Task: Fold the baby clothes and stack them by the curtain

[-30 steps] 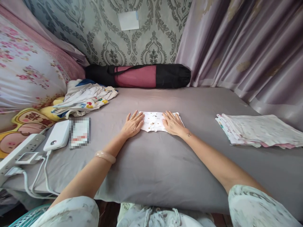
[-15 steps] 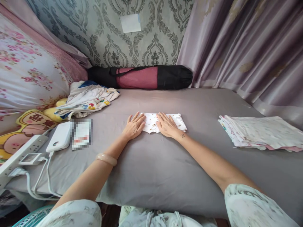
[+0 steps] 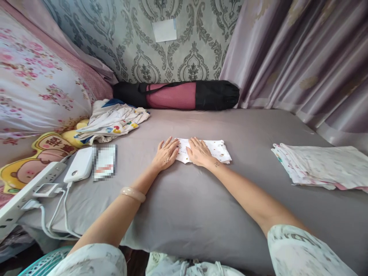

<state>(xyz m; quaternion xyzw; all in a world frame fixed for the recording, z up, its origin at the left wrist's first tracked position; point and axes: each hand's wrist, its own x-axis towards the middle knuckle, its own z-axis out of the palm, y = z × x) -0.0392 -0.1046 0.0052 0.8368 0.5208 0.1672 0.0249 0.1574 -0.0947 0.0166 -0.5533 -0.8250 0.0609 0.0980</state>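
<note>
A small white garment with a scattered print lies folded flat on the grey bed sheet. My left hand rests over its left end, fingers stretched out and partly on the sheet. Palm down near the middle of the cloth is my right hand, its fingers extended and flat. Neither hand grips anything. The parts of the garment under my palms are hidden.
To the right lies a stack of folded clothes. At the back is a black and pink rolled bag. Crumpled clothes, a white power bank and a power strip with cables sit at left.
My right hand has slid slightly left over the garment, closer to my left hand. The whole view has shifted a little, so the surroundings appear farther right.
</note>
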